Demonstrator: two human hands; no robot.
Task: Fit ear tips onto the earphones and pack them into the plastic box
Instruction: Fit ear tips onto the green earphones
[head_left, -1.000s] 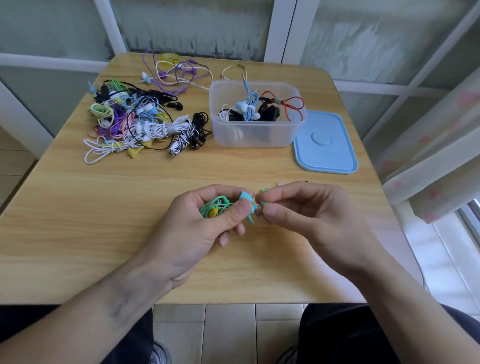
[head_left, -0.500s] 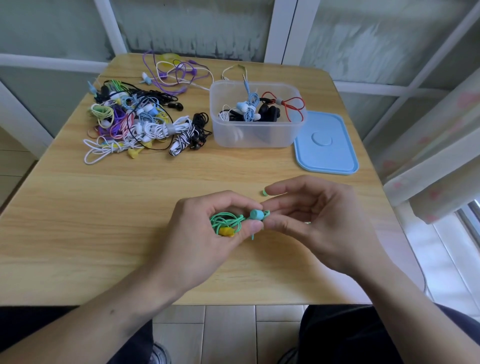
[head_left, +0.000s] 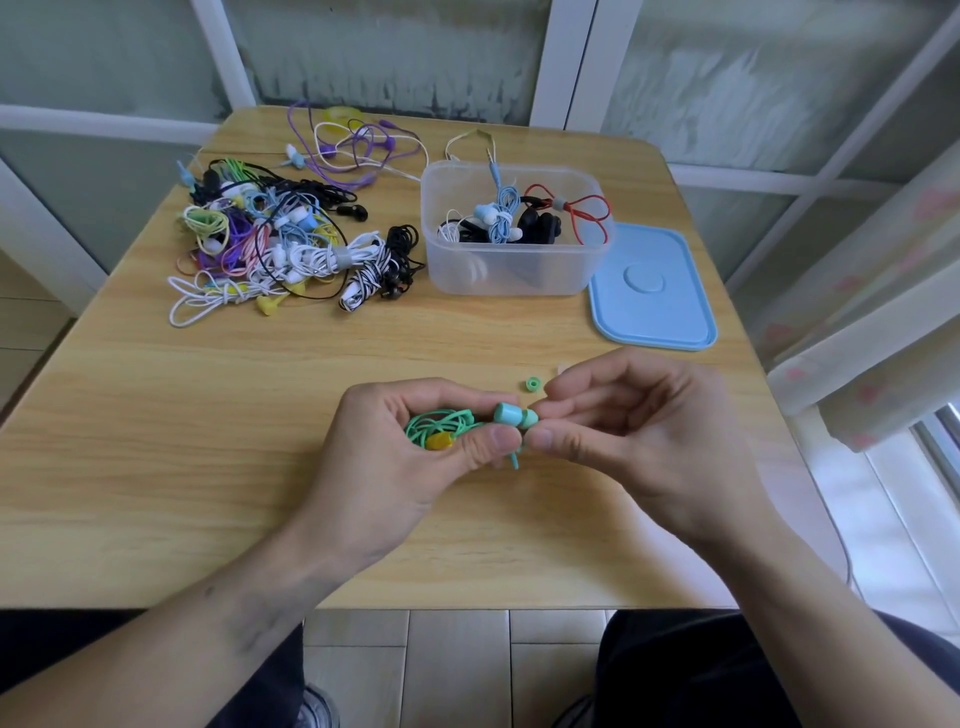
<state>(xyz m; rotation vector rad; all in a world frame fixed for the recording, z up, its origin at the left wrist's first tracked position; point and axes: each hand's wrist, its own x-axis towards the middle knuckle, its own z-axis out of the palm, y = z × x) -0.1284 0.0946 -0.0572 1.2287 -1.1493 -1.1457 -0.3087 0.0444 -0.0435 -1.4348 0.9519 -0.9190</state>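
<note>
**A:** What lies at the far left of the desk?

**B:** A tangled pile of wired earphones (head_left: 280, 244) in many colours, near the desk's (head_left: 208, 415) far left corner.

**A:** And your hands?

**B:** Close together near the front edge. My left hand (head_left: 395, 467) curls around a coiled green cable (head_left: 441, 423) with a yellow piece in it, thumb and fingers pinching a mint-green earbud (head_left: 508, 414). My right hand (head_left: 639, 436) pinches a green ear tip (head_left: 530, 419) against that earbud's end; our thumbs almost touch. A second green ear tip (head_left: 532, 384) lies loose on the desk just beyond my fingers.

**A:** Where is the box?

**B:** The clear plastic box (head_left: 514, 270) stands open toward the far right, holding black, blue, white and red earphones. Its blue lid (head_left: 654, 291) lies flat just beside it, at the right edge.
</note>
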